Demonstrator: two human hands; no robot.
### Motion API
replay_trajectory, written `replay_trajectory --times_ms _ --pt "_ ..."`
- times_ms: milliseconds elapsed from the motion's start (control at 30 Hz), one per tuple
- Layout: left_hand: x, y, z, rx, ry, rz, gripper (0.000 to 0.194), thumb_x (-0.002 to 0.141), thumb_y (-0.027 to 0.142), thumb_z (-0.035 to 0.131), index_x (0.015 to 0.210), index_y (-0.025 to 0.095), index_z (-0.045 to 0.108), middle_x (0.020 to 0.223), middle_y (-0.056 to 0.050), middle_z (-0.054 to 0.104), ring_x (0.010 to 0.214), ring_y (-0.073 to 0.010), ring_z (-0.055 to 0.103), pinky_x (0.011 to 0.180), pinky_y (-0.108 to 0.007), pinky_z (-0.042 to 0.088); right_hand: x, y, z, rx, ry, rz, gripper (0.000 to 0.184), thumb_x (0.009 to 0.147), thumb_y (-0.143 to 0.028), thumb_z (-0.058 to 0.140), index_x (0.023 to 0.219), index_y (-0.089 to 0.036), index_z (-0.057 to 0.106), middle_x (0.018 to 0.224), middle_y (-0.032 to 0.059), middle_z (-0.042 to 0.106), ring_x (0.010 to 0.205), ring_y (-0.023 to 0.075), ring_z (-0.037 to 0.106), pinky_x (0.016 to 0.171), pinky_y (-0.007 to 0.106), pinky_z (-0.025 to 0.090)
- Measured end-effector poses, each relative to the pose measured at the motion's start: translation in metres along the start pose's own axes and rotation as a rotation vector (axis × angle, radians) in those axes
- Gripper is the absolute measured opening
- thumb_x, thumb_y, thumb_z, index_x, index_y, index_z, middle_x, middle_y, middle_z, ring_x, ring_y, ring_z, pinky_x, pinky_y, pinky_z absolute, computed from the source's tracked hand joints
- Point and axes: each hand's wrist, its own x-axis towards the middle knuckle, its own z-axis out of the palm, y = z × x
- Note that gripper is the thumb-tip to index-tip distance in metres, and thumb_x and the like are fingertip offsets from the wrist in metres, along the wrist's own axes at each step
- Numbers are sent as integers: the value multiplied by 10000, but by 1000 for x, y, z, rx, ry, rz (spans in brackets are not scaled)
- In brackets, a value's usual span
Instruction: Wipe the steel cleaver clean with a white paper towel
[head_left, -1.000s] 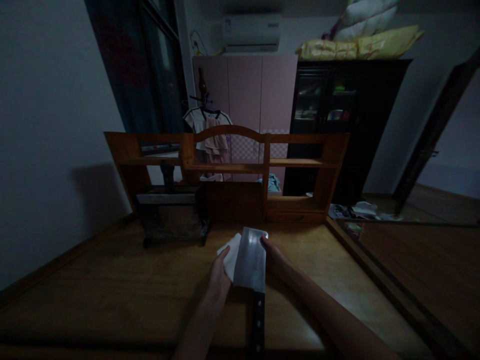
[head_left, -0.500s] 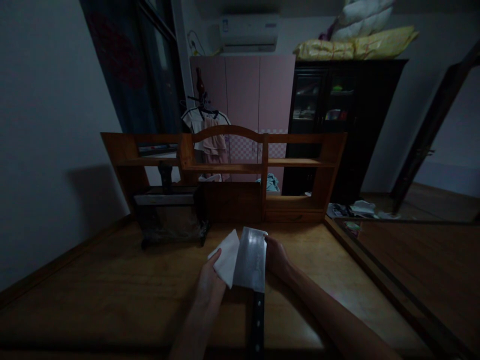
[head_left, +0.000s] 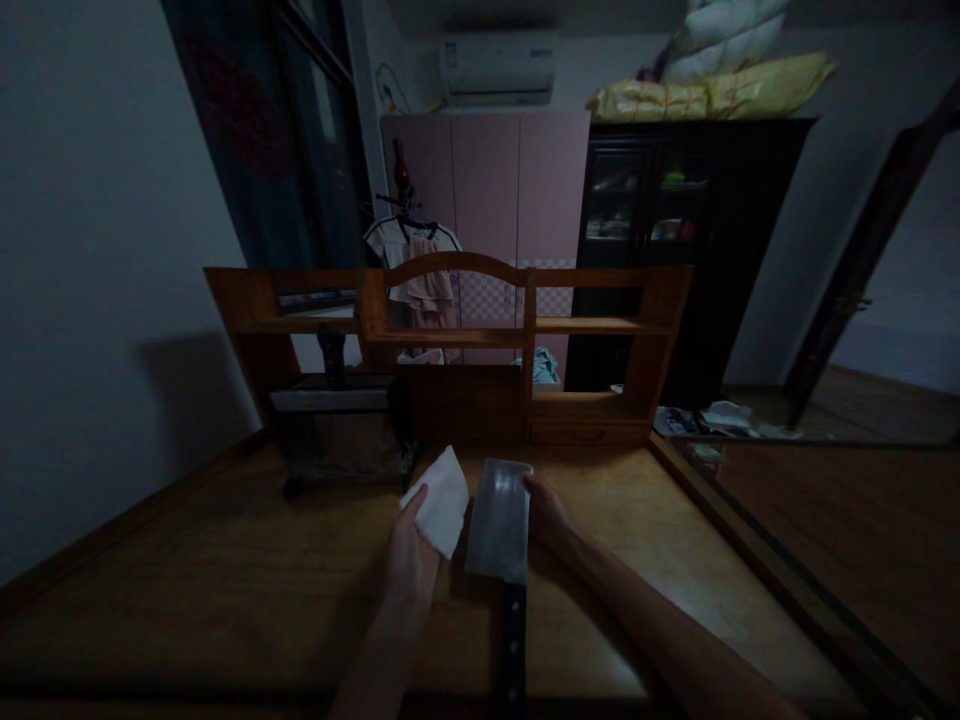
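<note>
A folded white cloth or tissue (head_left: 442,500) is pinched in my left hand (head_left: 411,550), thumb on top. Just right of it is a cleaver (head_left: 499,520), its broad metal blade pointing away from me and its black riveted handle toward me. My right hand (head_left: 551,515) grips the blade's far right corner; most of those fingers are hidden behind the blade. A small gap separates the white cloth from the blade.
The wooden tabletop (head_left: 225,570) lies under my hands. At the back left stands a dark knife holder (head_left: 337,430) with a black handle sticking up. A wooden shelf unit (head_left: 454,338) runs along the far edge.
My left hand has moved left with the white cloth, away from the blade, widening the gap. The cleaver and my right hand have shifted only slightly left.
</note>
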Motion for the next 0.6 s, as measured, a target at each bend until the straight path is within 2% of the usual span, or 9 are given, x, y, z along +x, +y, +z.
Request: replay_trajectory --times_ms 100,167,200,267,333,367,467,600 --pt "11 -6 0 59 33 78 335 896 229 521 1205 121 589 1172 -121 668 1032 -215 661 965 -337 497 0 3 -3 -22 7 10 320 895 -379 475 783 -139 655 658 60 711 642 196 687 748 326 525" --pt "20 -15 2 216 17 127 364 900 311 523 1208 130 593 1246 -117 627 1151 -238 594 1027 -362 442 2 6 -6 -32 -6 15 316 880 -407 507 823 -139 665 719 76 729 703 216 700 791 350 519" --pt "25 -21 3 345 -68 172 393 895 356 532 1213 134 595 1270 -116 611 1204 -253 552 1053 -380 412 3 8 -7 -33 -20 9 316 872 -420 520 846 -143 668 746 79 736 727 225 702 808 366 515" --pt "32 -35 5 679 -342 282 402 914 393 487 1235 177 594 1328 -86 570 1297 -255 455 1105 -415 336 5 8 -9 -30 -61 -1 328 862 -442 535 889 -146 674 770 78 741 757 237 702 834 389 504" --pt "34 -49 7 1065 -557 471 414 940 393 423 1285 206 557 1425 -59 467 1377 -229 331 1155 -432 227 3 5 -7 -4 -117 -21 376 866 -472 521 952 -140 674 799 80 744 796 239 701 867 391 489" --pt "32 -54 7 1276 -628 550 436 944 396 414 1327 214 516 1468 -55 400 1402 -230 271 1164 -454 194 1 2 -5 13 -145 -26 415 870 -496 506 984 -133 671 822 85 744 824 239 699 886 389 479" --pt "21 -64 8 1662 -707 800 486 983 387 314 1440 225 346 1540 -41 234 1435 -219 138 1174 -486 142 -10 -9 2 59 -218 -18 599 865 -627 415 1039 -109 660 903 123 738 931 260 681 934 413 453" --pt "5 -62 7 1783 -818 942 483 1010 364 202 1481 262 221 1556 -6 184 1438 -184 124 1174 -453 190 -23 -18 10 81 -252 11 704 852 -693 346 995 -85 671 904 153 727 952 278 674 920 424 466"
